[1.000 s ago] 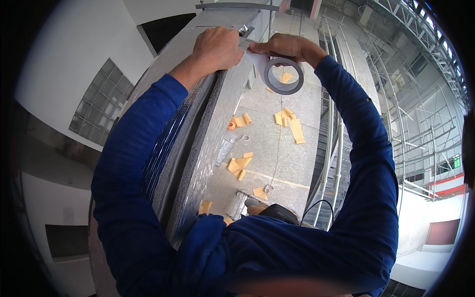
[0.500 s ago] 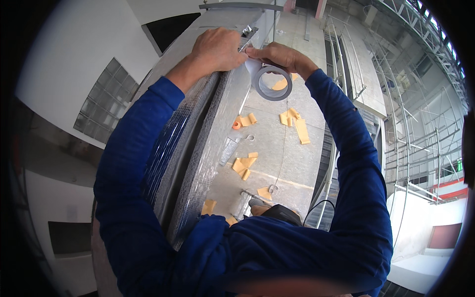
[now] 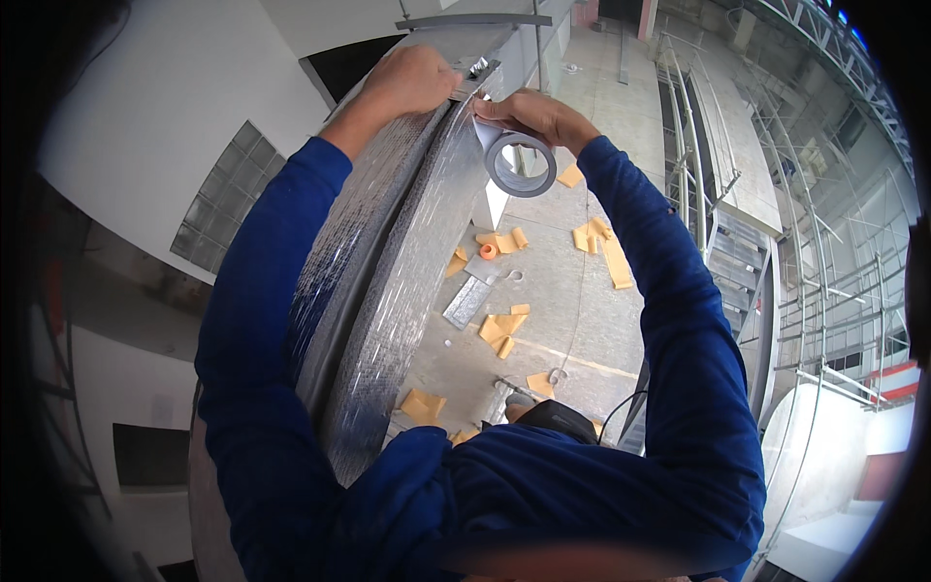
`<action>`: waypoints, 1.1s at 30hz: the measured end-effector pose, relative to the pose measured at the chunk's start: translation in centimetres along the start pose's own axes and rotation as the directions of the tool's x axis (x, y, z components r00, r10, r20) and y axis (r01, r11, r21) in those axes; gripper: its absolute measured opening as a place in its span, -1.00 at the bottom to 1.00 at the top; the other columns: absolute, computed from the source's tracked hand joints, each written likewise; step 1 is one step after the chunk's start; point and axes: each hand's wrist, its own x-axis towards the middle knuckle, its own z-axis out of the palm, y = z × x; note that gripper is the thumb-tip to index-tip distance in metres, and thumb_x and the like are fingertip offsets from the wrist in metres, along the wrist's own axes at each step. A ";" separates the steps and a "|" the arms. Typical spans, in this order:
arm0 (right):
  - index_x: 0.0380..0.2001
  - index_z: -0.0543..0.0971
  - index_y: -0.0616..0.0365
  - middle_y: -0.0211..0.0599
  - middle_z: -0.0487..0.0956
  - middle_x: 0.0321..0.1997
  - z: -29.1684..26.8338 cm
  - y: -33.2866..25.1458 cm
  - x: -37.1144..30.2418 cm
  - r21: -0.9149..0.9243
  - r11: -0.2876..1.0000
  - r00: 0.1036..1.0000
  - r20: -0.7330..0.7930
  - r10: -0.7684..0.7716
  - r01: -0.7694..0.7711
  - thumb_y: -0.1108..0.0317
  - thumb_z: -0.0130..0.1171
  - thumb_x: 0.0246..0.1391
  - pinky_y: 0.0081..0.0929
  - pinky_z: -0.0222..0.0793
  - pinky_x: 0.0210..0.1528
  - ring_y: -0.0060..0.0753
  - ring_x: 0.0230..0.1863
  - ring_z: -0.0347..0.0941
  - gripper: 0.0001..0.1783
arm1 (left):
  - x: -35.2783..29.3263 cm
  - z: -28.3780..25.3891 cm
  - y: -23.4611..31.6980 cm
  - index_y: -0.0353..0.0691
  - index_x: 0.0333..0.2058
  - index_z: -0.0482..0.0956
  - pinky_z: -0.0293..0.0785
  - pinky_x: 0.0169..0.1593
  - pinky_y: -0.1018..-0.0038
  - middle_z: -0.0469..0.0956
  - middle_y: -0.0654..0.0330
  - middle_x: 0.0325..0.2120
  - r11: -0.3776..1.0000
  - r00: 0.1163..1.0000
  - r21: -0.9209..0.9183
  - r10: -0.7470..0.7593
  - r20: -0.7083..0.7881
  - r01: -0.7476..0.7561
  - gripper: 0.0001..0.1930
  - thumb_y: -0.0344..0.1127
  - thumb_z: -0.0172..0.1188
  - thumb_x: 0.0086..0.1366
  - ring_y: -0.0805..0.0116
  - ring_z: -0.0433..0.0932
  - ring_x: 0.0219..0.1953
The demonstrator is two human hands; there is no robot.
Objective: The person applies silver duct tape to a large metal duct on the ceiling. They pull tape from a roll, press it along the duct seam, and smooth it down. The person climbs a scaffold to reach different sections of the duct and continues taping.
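Note:
A long duct wrapped in silver foil insulation (image 3: 393,281) runs away from me, with a dark groove along its length. Near its far end my left hand (image 3: 412,80) is closed, fingers curled, at the top edge beside the groove. A short silver-grey strip of tape (image 3: 467,89) shows between its fingertips and my other hand. Just to the right, my right hand (image 3: 535,114) is closed on a roll of grey tape (image 3: 495,173), which hangs below the fingers over the duct's right side. Crumpled shiny foil (image 3: 478,68) sticks up just beyond both hands.
Far below, yellow-brown paper scraps (image 3: 502,332), an orange roll (image 3: 488,251) and a flat silver piece (image 3: 467,302) lie on the concrete floor (image 3: 572,116). Metal scaffolding (image 3: 824,281) stands at right. A white wall (image 3: 145,126) rises at left. A grey bar (image 3: 475,20) crosses ahead.
My left hand has shifted slightly left and up, away from my right hand, so the gap between them is wider. The tape roll has moved slightly left. The whole view has shifted a little.

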 end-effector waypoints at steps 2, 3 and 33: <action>-0.04 0.72 0.38 0.00 0.73 -0.25 0.1 -0.1 -0.1 0.017 1.000 1.000 0.001 -0.013 0.013 -0.43 0.37 0.08 -0.29 0.66 -0.38 -0.20 -0.37 0.74 -0.08 | 0.8 0.5 0.8 -0.28 -0.09 0.79 0.62 -0.04 0.14 0.77 -0.11 -0.21 0.995 0.998 -0.094 -0.047 -0.053 0.042 -0.46 0.12 0.32 0.26 -0.05 0.76 -0.17; -0.03 0.71 0.38 0.00 0.73 -0.24 0.1 -0.2 -0.1 0.026 0.999 1.000 0.005 -0.023 0.023 -0.43 0.38 0.07 -0.29 0.66 -0.39 -0.19 -0.37 0.74 -0.08 | 1.0 0.9 1.3 -0.29 -0.12 0.80 0.62 -0.03 0.13 0.77 -0.10 -0.21 0.987 0.994 -0.138 -0.092 -0.062 0.082 -0.46 0.13 0.33 0.24 -0.06 0.76 -0.17; -0.30 0.76 0.39 0.12 0.69 -0.50 2.4 3.2 -7.6 -0.173 0.942 0.853 -0.402 -0.334 0.287 0.08 0.34 0.19 -0.23 0.52 -0.32 -0.16 -0.53 0.62 -0.54 | 0.1 5.0 3.6 -0.24 -0.05 0.68 0.52 0.20 -0.05 0.58 -0.06 0.08 0.982 0.962 0.128 -0.106 -0.253 0.142 -0.48 0.08 0.31 0.20 -0.21 0.52 0.18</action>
